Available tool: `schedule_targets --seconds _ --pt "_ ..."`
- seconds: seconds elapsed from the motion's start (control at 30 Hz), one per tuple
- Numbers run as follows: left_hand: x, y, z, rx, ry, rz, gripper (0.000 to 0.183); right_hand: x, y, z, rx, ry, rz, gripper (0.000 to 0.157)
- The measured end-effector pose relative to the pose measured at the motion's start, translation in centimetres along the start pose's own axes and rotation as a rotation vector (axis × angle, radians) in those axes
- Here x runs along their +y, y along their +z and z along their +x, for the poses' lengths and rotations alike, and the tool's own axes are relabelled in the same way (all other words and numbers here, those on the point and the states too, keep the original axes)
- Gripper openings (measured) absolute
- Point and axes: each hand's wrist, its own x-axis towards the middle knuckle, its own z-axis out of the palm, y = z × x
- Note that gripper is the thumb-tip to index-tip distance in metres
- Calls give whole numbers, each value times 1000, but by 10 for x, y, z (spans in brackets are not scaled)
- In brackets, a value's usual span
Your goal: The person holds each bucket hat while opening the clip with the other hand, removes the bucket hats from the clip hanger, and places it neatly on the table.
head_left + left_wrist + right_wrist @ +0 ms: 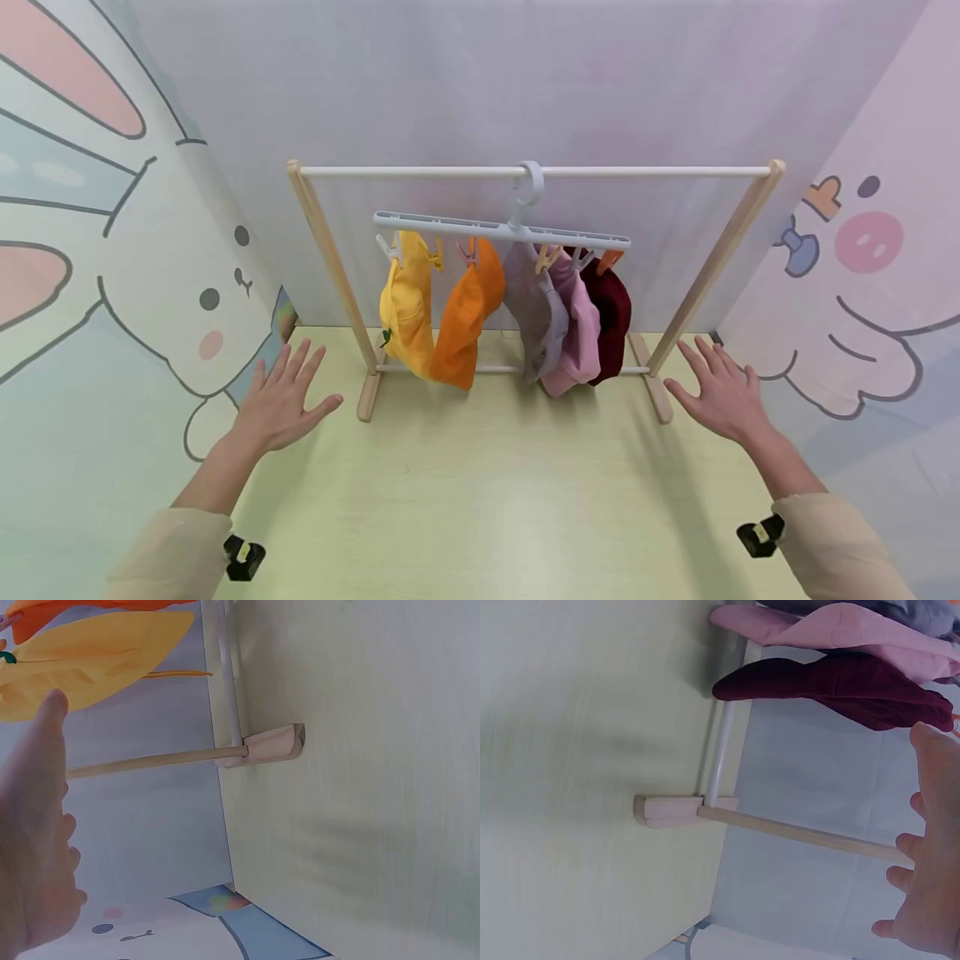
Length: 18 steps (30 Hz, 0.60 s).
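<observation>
A pale hanger [457,225] hooks over the white rail [420,172] of a small wooden rack [330,258]. Clothes pegs [547,258] along it hold several caps: a yellow cap [408,308], an orange cap [467,321], a grey cap [534,308], a pink cap [576,333] and a dark red cap [611,312]. My left hand [279,404], fingers spread and holding nothing, is held out left of the rack, nearest the yellow cap. On the other side my right hand [722,392] is likewise spread and bare, nearest the dark red cap in the right wrist view.
The rack's wooden feet [369,393] stand on a pale wood-grain tabletop [480,500] near the back wall [225,50]. Side panels carry a cartoon rabbit [172,275] on the left and another cartoon animal [847,275] on the right. Black devices [243,557] sit at both wrists.
</observation>
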Motion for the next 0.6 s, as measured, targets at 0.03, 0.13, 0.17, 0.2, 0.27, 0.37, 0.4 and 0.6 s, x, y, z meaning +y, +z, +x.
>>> schedule_targets --seconds 0.03,0.13,0.17,0.2,0.27,0.37,0.4,0.6 --pt "0 0 0 0 1 -4 81 0 0 1 1 1 -1 68" --pt "2 1 1 8 4 -18 80 -1 1 2 4 4 1 68" --pt "2 1 1 11 5 -25 80 -1 1 3 5 4 2 68" --pt "3 1 1 16 8 -29 80 -2 1 4 7 4 4 68" --pt "4 1 1 26 13 -37 79 -2 2 5 12 8 6 68" --pt "6 1 2 34 18 -48 79 -5 2 6 25 13 10 68" --pt "7 1 2 39 19 -50 79 -6 2 7 29 12 14 68" --pt "13 1 4 86 32 -82 78 -13 1 12 53 3 56 71"
